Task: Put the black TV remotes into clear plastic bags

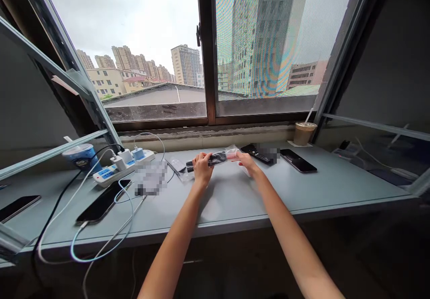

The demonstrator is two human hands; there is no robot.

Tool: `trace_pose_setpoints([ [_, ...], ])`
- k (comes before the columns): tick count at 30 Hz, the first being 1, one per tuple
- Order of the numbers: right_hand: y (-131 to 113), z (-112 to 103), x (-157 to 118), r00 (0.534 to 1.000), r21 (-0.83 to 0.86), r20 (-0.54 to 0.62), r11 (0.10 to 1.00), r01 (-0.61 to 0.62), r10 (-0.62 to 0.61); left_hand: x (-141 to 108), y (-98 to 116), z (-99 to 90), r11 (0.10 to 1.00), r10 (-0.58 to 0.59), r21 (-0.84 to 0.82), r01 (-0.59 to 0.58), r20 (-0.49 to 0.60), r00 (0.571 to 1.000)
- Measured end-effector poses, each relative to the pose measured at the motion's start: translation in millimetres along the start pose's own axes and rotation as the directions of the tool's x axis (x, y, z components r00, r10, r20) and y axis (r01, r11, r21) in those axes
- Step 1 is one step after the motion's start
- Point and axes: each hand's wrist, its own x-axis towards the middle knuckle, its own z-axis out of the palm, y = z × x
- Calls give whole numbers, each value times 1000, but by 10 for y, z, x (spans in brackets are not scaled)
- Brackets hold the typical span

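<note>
Just above the middle of the desk, my left hand [202,169] is closed around a slim black remote control [217,158], whose end sticks out to the left of my fingers. Clear plastic wrapping [231,152] covers its right part and reaches toward my right hand [247,161]. The fingers of that hand pinch the right end of the plastic. A grey item in a clear plastic bag [177,164] lies left of my left hand. Another black remote control [260,154] rests beyond my right hand, partly blurred out. My fingers hide the middle of the held remote.
Farther right are a black phone [298,161] and an iced drink cup [305,134]. To the left lie a power strip [122,168] with chargers, a phone on a cable [102,202], a blue cup [80,158] and another phone [18,207]. White cables [129,227] hang over the front edge.
</note>
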Motion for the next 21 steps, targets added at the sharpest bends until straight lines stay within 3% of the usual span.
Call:
trace_pose_setpoints([
  [6, -28, 37, -42, 997, 4, 11, 997, 76, -76, 10, -9, -3, 998, 25, -59, -28, -47, 999],
  [12, -54, 25, -65, 997, -22, 82, 1000, 1, 1, 7, -11, 35, 993, 115, -36, -117, -49, 992],
  [21, -109, 24, -80, 997, 31, 2, 996, 83, -83, 16, 14, -29, 992, 121, 29, -120, -36, 992],
])
